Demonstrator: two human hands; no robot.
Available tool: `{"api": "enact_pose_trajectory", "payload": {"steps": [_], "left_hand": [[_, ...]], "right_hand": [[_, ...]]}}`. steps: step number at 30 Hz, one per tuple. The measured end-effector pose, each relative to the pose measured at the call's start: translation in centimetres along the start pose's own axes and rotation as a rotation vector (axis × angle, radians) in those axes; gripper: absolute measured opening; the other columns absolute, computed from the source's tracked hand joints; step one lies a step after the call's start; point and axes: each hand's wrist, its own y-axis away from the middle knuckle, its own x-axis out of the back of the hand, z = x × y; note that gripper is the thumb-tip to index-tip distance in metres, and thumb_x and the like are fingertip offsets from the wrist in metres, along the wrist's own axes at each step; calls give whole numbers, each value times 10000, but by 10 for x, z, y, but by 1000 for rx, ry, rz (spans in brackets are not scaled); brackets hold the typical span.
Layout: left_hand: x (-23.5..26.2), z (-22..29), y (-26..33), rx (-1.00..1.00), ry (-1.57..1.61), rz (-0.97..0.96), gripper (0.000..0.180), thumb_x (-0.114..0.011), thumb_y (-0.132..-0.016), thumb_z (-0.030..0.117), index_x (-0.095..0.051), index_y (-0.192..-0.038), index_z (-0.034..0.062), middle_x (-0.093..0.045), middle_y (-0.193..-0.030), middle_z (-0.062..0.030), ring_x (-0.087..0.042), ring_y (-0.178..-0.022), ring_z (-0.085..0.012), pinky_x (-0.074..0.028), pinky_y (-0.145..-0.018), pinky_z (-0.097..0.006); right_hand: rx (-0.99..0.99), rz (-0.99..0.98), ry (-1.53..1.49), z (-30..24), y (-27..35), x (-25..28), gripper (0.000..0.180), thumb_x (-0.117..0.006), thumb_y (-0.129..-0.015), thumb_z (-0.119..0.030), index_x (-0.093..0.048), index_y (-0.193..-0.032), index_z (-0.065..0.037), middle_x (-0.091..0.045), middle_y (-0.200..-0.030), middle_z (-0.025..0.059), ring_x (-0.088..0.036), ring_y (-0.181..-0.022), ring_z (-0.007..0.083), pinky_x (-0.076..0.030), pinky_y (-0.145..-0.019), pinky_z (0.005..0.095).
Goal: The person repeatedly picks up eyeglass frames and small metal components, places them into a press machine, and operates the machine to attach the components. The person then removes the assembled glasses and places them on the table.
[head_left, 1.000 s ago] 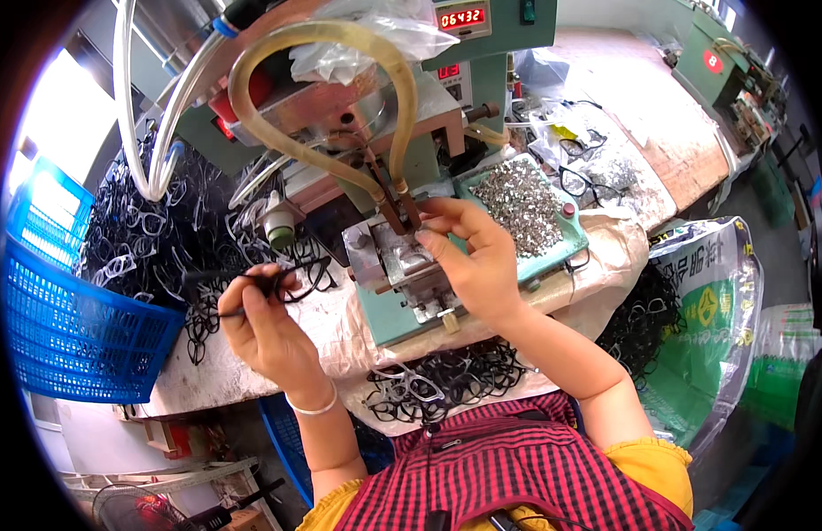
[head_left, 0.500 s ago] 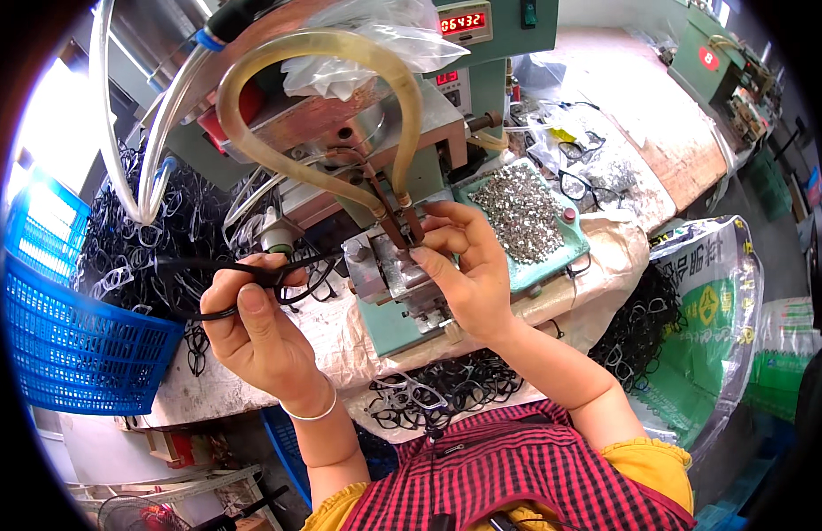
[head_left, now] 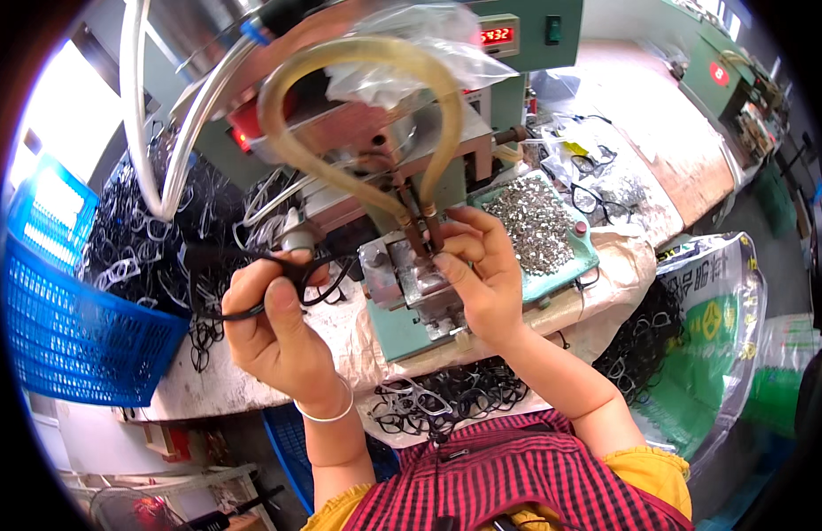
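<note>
Many black frames fill the blue basket [head_left: 65, 327] at far left. Beside it, the left hand [head_left: 274, 332] pinches a black eyeglass frame [head_left: 287, 270] above the table [head_left: 358, 341]. Further right, the right hand [head_left: 482, 279] presses curled fingers onto the metal fixture [head_left: 411, 283], near the tray of small metal parts [head_left: 539, 221].

The left hand [head_left: 274, 332] now lifts the black plastic spectacle frame [head_left: 291, 274] higher and closer to the grey metal fixture block [head_left: 411, 279] than a second ago, clear of the bench [head_left: 207, 389] pile.
</note>
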Motion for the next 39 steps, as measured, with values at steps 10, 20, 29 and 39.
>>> {"api": "enact_pose_trajectory", "payload": {"steps": [10, 20, 29, 39], "left_hand": [[6, 15, 25, -76, -145, -382, 75, -652, -872, -17, -680, -936, 11, -725, -951, -131, -680, -847, -220, -575, -786, -383], [-14, -11, 48, -320, -241, -728, 228, -809, -742, 109, -758, -964, 129, -741, -990, -31, -659, -881, -256, -523, -895, -466], [15, 8, 81, -267, -505, -628, 251, -770, -774, 92, -731, -1022, 86, -716, -1122, -144, -671, -1057, -342, -439, -1073, -504], [229, -32, 53, 198, -1131, 72, 104, -634, -937, 47, -693, -1020, 28, -688, -1066, -97, -624, -1011, -233, -466, -928, -345]], "right_hand": [[-72, -175, 548, -61, 2, 10, 474, -604, -875, 1, -544, -1345, -14, -627, -1271, 185, -617, -1186, 298, -437, -1031, 364], [385, 69, 1462, 1, -17, 145, 134, -764, -772, -148, -728, -897, -115, -614, -1256, 193, -523, -1267, 366, -456, -1005, 467], [618, -70, 1317, 5, -61, 134, 196, -673, -814, -3, -708, -1007, -12, -699, -1078, 182, -650, -1071, 360, -518, -926, 414], [64, 420, 452, 24, -29, 131, 171, -637, -924, -48, -721, -1063, 3, -709, -1015, 33, -617, -930, 105, -459, -866, 232]]}}
